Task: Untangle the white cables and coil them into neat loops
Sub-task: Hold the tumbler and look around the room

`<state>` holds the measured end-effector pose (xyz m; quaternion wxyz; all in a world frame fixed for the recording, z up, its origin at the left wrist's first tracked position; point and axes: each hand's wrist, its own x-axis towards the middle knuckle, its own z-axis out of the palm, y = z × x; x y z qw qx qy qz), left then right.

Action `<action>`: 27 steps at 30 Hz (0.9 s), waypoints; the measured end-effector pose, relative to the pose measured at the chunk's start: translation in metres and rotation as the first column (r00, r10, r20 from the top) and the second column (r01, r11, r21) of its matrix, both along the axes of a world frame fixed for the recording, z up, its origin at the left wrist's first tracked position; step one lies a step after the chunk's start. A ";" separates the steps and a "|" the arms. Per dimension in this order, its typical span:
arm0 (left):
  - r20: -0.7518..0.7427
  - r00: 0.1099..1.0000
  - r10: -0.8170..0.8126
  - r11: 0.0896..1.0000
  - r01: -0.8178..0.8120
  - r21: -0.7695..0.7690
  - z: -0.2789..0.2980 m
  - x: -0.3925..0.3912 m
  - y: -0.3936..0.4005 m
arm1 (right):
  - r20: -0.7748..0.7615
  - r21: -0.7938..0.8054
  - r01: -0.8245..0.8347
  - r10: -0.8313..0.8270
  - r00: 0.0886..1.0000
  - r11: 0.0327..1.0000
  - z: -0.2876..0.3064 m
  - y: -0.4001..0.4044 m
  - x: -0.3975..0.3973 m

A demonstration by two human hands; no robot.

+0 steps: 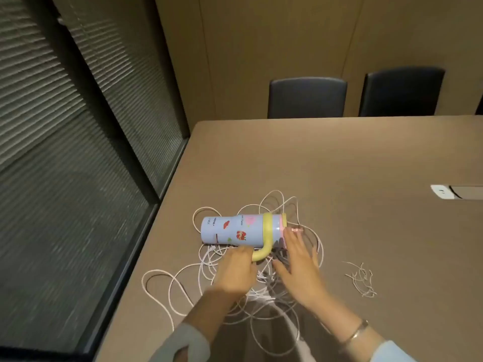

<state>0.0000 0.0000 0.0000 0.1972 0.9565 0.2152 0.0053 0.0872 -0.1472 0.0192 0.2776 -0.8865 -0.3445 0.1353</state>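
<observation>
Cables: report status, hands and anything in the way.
Left hand grips tumbler handle; right hand open by lid. White cables tangled, uncoiled. Tumbler lies on the tangle.

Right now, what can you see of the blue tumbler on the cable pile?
The blue tumbler lies on its side on the tangled white cables, base toward the left, lid end right. Pale blue body with red and pink stickers, a yellow band and curved yellow handle, a pink lid. It looks like painted metal or plastic. The left hand grips the handle; the right hand touches the lid end, fingers straight.
</observation>
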 end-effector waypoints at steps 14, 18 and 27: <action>-0.338 0.941 0.017 1.000 -0.017 0.001 -0.026 0.076 -0.005 | -0.356 0.046 0.152 -0.126 0.926 0.987 -0.031 0.027 0.061; -0.215 0.972 0.094 0.995 -0.088 0.040 -0.024 0.085 0.002 | -0.358 0.032 0.164 -0.142 0.923 0.986 -0.041 0.033 0.074; -0.177 0.968 0.175 0.975 -0.146 0.167 0.003 0.111 0.048 | -0.403 0.159 0.076 -0.006 0.915 0.984 -0.038 0.038 0.091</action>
